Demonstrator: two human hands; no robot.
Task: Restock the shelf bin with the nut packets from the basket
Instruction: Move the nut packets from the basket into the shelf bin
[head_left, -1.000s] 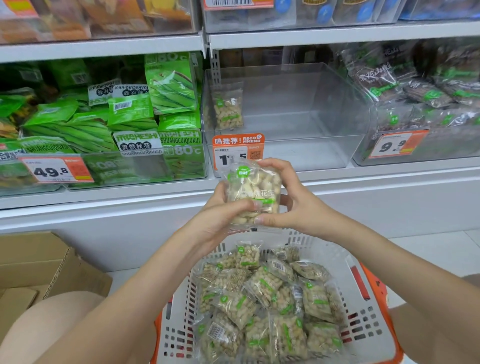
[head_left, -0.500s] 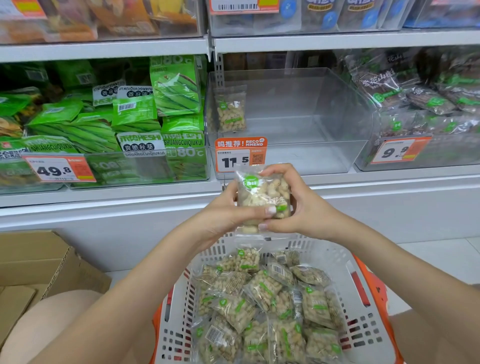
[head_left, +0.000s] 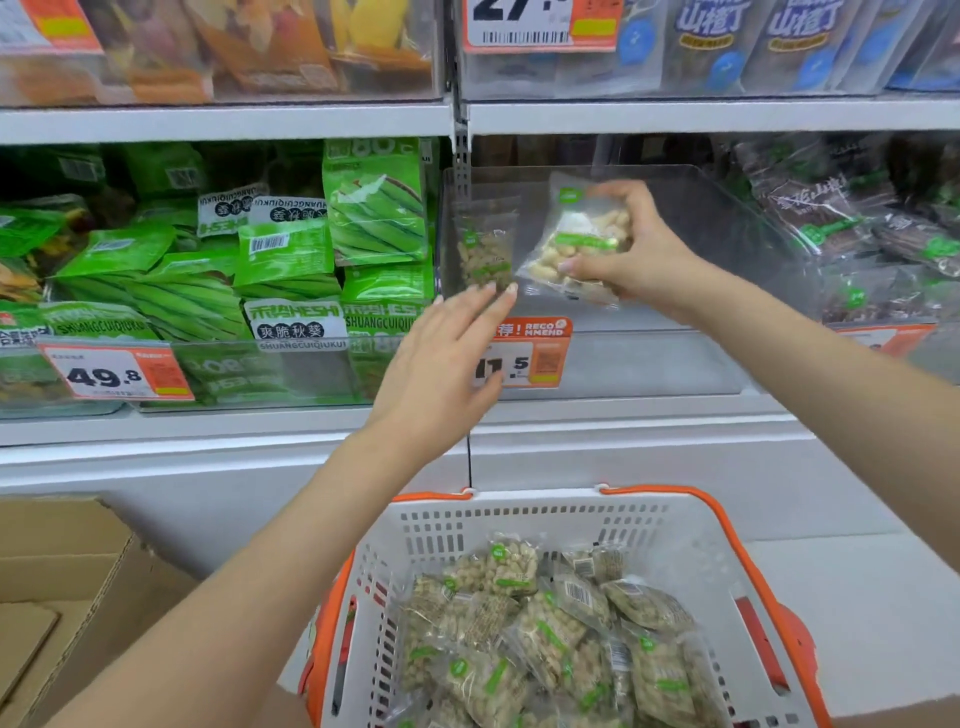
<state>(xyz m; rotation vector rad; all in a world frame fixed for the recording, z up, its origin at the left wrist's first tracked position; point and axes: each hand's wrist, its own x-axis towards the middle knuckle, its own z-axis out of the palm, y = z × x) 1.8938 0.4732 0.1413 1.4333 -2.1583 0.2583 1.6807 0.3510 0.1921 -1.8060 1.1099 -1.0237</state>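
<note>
Right hand (head_left: 641, 254) grips a nut packet (head_left: 582, 244) at the clear shelf bin (head_left: 675, 358)
Left hand (head_left: 441, 358) is spread and bare, fingertips at the bin's front edge, near the packet standing inside (head_left: 485, 249); more nut packets (head_left: 550, 634) fill the white and orange basket (head_left: 649, 525) below

Green okra packs (head_left: 291, 260); cardboard box (head_left: 62, 597) lower-left.

Right hand (head_left: 631, 254) raised, fingers (head_left: 571, 267) clamped; left hand (head_left: 441, 364) flat, empty.
</note>
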